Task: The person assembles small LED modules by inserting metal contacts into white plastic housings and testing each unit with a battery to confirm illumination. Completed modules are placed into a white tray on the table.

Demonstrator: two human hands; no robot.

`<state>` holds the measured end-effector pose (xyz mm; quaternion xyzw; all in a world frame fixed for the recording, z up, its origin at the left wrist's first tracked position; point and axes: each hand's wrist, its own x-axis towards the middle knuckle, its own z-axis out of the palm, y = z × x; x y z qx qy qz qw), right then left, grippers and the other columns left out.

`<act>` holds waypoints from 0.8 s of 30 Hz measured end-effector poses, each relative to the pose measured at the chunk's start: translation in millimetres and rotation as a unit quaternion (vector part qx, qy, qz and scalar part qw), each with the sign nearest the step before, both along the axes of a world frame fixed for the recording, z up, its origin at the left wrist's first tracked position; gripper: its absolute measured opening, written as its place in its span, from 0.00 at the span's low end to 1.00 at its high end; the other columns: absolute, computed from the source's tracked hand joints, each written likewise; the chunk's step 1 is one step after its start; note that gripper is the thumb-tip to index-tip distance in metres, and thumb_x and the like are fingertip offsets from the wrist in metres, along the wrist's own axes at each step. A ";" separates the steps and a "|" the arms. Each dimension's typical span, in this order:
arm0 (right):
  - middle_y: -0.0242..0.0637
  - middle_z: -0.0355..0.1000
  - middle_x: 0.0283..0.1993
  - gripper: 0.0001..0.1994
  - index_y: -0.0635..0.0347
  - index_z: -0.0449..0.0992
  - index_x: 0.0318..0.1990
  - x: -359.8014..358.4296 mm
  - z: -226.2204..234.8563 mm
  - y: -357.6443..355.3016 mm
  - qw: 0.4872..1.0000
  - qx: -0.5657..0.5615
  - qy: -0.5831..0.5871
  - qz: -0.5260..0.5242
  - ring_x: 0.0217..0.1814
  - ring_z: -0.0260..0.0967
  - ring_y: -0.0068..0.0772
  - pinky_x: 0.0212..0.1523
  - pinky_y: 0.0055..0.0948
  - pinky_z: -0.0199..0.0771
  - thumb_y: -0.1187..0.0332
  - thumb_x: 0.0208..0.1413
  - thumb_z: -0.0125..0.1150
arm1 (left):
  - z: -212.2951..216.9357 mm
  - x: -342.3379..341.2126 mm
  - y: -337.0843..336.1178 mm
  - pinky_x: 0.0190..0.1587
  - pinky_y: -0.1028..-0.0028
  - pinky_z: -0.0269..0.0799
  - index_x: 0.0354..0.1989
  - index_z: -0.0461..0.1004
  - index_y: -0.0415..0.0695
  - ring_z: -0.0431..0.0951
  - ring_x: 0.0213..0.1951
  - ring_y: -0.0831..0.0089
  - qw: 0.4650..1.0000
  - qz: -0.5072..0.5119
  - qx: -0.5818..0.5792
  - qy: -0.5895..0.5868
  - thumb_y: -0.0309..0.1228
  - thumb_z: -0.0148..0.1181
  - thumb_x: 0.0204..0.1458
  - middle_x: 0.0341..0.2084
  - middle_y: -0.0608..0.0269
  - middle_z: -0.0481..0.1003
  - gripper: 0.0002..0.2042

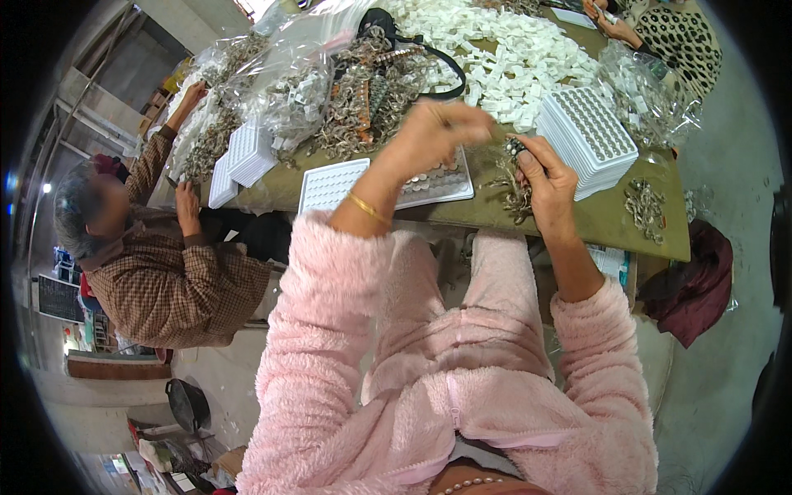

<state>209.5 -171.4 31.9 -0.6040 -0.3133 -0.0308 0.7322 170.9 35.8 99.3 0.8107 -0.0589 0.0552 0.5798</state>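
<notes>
My right hand (546, 177) is closed on a bunch of small items with dark, shiny round ends (513, 148). Greyish-brown strands (517, 198) hang below its fingers. To its left, my left hand (437, 136), a gold bangle at its wrist, is in the air and smeared by motion, so its grip does not show. Beneath it lies a white tray (458, 188) partly filled with round, silvery pieces. Another white tray (334, 183) with rows of round pockets sits beside that one. A tall stack of white pocketed trays (590, 140) stands just right of my right hand.
Heaps of greyish-brown strands (355, 107) and small white pieces (503, 66) cover the table's far side. Clear plastic bags (648, 95) lie among them. A person in a checked jacket (173, 289) works at left; another person's hand (615, 25) shows at far right.
</notes>
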 end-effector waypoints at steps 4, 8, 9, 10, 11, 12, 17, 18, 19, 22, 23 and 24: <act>0.28 0.69 0.35 0.11 0.66 0.80 0.49 6.7 -1.6 3.6 0.999 -0.014 -0.033 0.031 0.31 0.62 0.17 0.33 0.18 0.63 0.72 0.61 0.62 | -3.4 50.9 30.6 0.36 0.64 0.77 0.36 0.84 0.43 0.82 0.31 0.62 0.911 0.241 0.335 -0.009 0.41 0.69 0.52 0.31 0.55 0.83 0.13; 0.28 0.70 0.35 0.11 0.68 0.80 0.48 11.2 -0.8 3.2 0.998 -0.046 -0.030 0.012 0.35 0.64 0.19 0.37 0.20 0.64 0.74 0.59 0.63 | -29.1 68.0 36.3 0.41 0.59 0.76 0.34 0.84 0.44 0.82 0.35 0.51 0.845 0.272 0.452 0.089 0.50 0.70 0.48 0.31 0.49 0.82 0.20; 0.29 0.70 0.35 0.11 0.68 0.80 0.48 11.5 -0.9 2.5 0.998 -0.044 -0.031 0.017 0.35 0.64 0.20 0.38 0.20 0.64 0.74 0.59 0.63 | -32.6 69.4 37.6 0.42 0.61 0.77 0.35 0.84 0.44 0.83 0.35 0.53 0.845 0.263 0.458 0.087 0.49 0.71 0.48 0.31 0.50 0.82 0.19; 0.29 0.70 0.35 0.11 0.67 0.80 0.48 11.5 -1.1 1.9 0.998 -0.044 -0.028 0.021 0.35 0.64 0.20 0.38 0.20 0.64 0.74 0.59 0.63 | -35.2 68.5 39.2 0.42 0.60 0.76 0.35 0.84 0.44 0.83 0.35 0.53 0.857 0.265 0.435 0.072 0.47 0.70 0.48 0.31 0.49 0.82 0.18; 0.29 0.70 0.35 0.11 0.67 0.80 0.48 11.4 -1.4 1.3 0.999 -0.045 -0.020 0.022 0.36 0.64 0.21 0.39 0.20 0.64 0.74 0.59 0.63 | -35.8 66.3 41.5 0.42 0.60 0.76 0.35 0.84 0.44 0.83 0.35 0.53 0.869 0.268 0.412 0.057 0.46 0.70 0.49 0.31 0.49 0.82 0.17; 0.29 0.70 0.35 0.11 0.67 0.80 0.48 11.0 -1.6 0.8 0.998 -0.049 -0.031 0.023 0.36 0.64 0.21 0.39 0.20 0.64 0.74 0.59 0.63 | -34.3 63.7 43.7 0.42 0.60 0.76 0.35 0.84 0.44 0.83 0.35 0.53 0.880 0.270 0.389 0.041 0.45 0.70 0.49 0.31 0.48 0.81 0.16; 0.30 0.71 0.35 0.11 0.65 0.80 0.48 9.8 1.6 1.9 0.993 -0.076 -0.088 0.016 0.36 0.64 0.21 0.39 0.21 0.65 0.75 0.58 0.63 | -17.6 27.5 39.1 0.22 0.76 0.64 0.38 0.83 0.38 0.68 0.19 0.81 0.981 0.166 0.040 0.093 0.30 0.66 0.55 0.19 0.65 0.77 0.08; 0.30 0.70 0.35 0.11 0.65 0.80 0.47 9.5 3.3 2.6 0.994 -0.074 -0.085 0.015 0.36 0.65 0.21 0.39 0.21 0.65 0.76 0.58 0.63 | -15.8 17.4 30.8 0.18 0.80 0.56 0.38 0.82 0.37 0.64 0.16 0.83 0.987 0.132 -0.045 0.082 0.30 0.65 0.56 0.18 0.69 0.75 0.08; 0.30 0.70 0.35 0.11 0.65 0.81 0.47 8.0 4.7 3.0 0.994 -0.068 -0.082 0.015 0.36 0.65 0.21 0.39 0.21 0.65 0.76 0.57 0.63 | -12.3 6.3 24.7 0.18 0.81 0.57 0.39 0.82 0.37 0.64 0.17 0.83 0.989 0.097 -0.069 0.092 0.30 0.65 0.56 0.19 0.68 0.75 0.08; 0.30 0.71 0.35 0.10 0.66 0.81 0.46 -0.1 10.3 1.9 0.997 -0.049 -0.053 0.040 0.38 0.66 0.21 0.40 0.21 0.65 0.77 0.56 0.63 | -7.7 -25.3 -2.3 0.19 0.82 0.59 0.40 0.82 0.37 0.66 0.17 0.84 0.984 0.054 -0.147 0.086 0.29 0.65 0.56 0.22 0.68 0.77 0.08; 0.30 0.71 0.35 0.10 0.66 0.80 0.46 -4.8 12.2 0.8 0.997 -0.052 -0.025 0.048 0.38 0.66 0.21 0.40 0.22 0.66 0.77 0.56 0.64 | -8.2 -36.3 -11.0 0.19 0.82 0.60 0.40 0.82 0.37 0.66 0.17 0.84 0.985 0.055 -0.147 0.075 0.28 0.65 0.56 0.23 0.67 0.77 0.08; 0.31 0.71 0.35 0.10 0.66 0.80 0.46 -9.7 14.4 -0.7 0.996 -0.047 -0.044 0.056 0.38 0.67 0.22 0.40 0.22 0.66 0.77 0.56 0.64 | -8.9 -44.9 -19.3 0.18 0.82 0.60 0.41 0.82 0.37 0.66 0.18 0.84 0.981 0.057 -0.176 0.065 0.28 0.65 0.57 0.24 0.67 0.77 0.08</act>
